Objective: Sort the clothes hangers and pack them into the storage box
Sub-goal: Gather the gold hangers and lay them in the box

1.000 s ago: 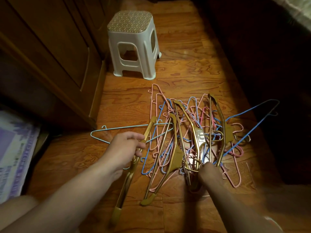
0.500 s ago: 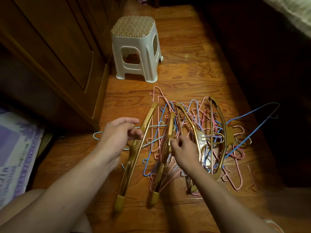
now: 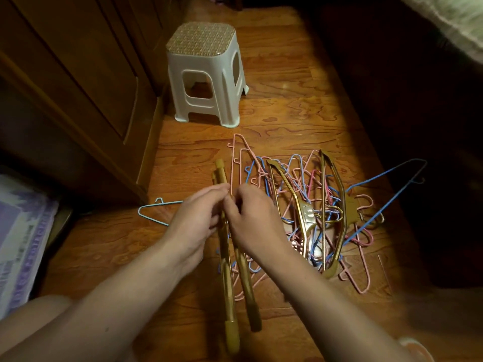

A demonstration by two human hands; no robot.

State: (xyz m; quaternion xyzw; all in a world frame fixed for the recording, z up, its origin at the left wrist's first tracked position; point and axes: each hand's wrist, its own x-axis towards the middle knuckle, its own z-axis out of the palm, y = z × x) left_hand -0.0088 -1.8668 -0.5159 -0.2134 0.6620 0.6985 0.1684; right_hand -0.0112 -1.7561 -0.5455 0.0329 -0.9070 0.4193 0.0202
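Two gold hangers (image 3: 228, 278) are held side by side, edge-on, above the wooden floor. My left hand (image 3: 194, 220) grips one and my right hand (image 3: 251, 218) grips the other, the two hands meeting at the hangers' middles. To the right lies a tangled pile of hangers (image 3: 313, 205): thin pink and blue wire ones with more gold ones on top. A single light-blue wire hanger (image 3: 154, 211) lies apart on the left, partly hidden by my left hand. No storage box is in view.
A white plastic stool (image 3: 206, 74) stands on the floor beyond the pile. A wooden cabinet (image 3: 78, 87) runs along the left. A purple-printed sheet (image 3: 21, 239) lies at the lower left. The right side is dark, with pale fabric (image 3: 449, 19) at the top right.
My right hand lifted a second gold hanger out of the pile and brought it left. Both hands now hold their gold hangers pressed together.
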